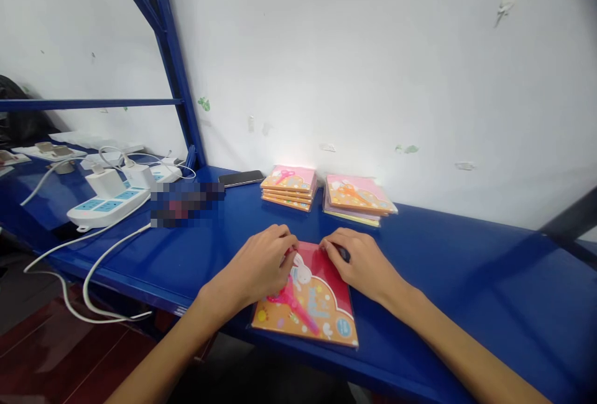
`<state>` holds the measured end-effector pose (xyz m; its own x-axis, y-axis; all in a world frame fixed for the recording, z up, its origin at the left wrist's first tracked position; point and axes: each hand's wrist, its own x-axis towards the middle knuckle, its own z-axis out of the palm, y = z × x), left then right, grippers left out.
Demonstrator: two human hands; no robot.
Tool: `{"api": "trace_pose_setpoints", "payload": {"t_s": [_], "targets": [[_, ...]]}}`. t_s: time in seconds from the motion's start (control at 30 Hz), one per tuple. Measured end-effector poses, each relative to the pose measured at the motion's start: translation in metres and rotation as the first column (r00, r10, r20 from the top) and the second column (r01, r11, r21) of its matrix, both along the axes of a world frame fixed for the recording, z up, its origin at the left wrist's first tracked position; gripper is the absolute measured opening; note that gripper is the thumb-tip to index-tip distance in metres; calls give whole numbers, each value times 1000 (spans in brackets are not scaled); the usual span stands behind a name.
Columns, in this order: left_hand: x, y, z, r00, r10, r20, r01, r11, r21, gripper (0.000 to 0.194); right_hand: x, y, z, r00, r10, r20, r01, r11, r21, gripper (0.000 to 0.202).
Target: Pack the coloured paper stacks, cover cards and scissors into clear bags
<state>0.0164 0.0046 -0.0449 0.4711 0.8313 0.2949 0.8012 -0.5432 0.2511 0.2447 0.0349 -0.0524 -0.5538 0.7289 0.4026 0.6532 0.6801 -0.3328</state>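
Observation:
A craft packet (321, 311) in a clear sleeve lies at the table's front edge, with pink scissors (296, 307) and a white rabbit picture over an orange and red front. My left hand (261, 264) is closed at the packet's upper left, its fingertips pinching the top edge. My right hand (364, 261) is curled at the upper right corner, fingertips touching the packet. A small dark object (344, 254) shows between its thumb and fingers; its kind cannot be made out.
Two stacks of similar packets, a left stack (289, 188) and a right stack (357, 199), stand by the wall. A phone (241, 178) lies left of them. A white power strip (112, 205) with plugs and cables sits at the left, near a blurred-out patch and a blue frame post (175, 62).

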Motion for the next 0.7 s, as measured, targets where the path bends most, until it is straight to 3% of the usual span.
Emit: {"api": "trace_pose_setpoints", "payload": {"t_s": [0.2,0.5,0.6,0.7], "targets": [[4,-3,0,997,-77,24,77,997,-21,28,1,-1,-1,992,124,-33,-125,992,-17,29],[-8,10,1,989,135,64,-137,990,27,29,17,8,4,988,-151,20,151,988,-7,53],[-12,18,-7,972,202,125,-204,979,7,33,21,11,2,972,-236,25,236,972,-8,43],[-14,22,-15,965,202,164,-193,979,-67,34,21,13,-4,969,-245,27,246,967,-71,25]]}}
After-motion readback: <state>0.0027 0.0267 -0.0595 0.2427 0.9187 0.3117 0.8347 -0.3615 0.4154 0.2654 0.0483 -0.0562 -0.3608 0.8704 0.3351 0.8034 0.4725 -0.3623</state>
